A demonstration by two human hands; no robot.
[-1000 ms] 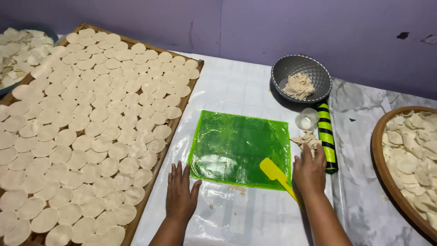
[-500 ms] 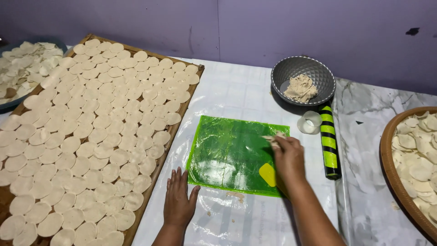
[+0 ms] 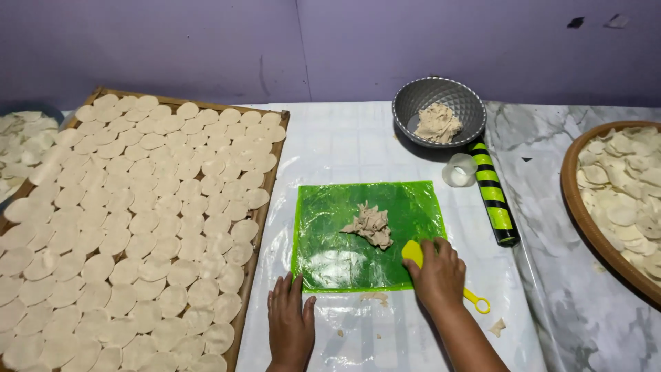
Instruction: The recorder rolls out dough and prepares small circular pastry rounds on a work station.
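A green plastic sheet lies on the white table cover, with a clump of pale dough scraps near its middle. My right hand rests at the sheet's lower right corner, over a yellow spatula whose handle sticks out to the right. Whether the fingers grip the spatula cannot be told. My left hand lies flat on the table just below the sheet's lower left corner, fingers apart, holding nothing.
A wooden tray full of flat dough rounds fills the left. A grey metal bowl with dough stands behind, beside a green-and-black rolling pin and a small clear cup. A round tray of rounds sits right.
My right hand carried dough scraps from beside the rolling pin onto the green sheet, left them there, then drew back onto the yellow spatula. My left hand stayed flat.
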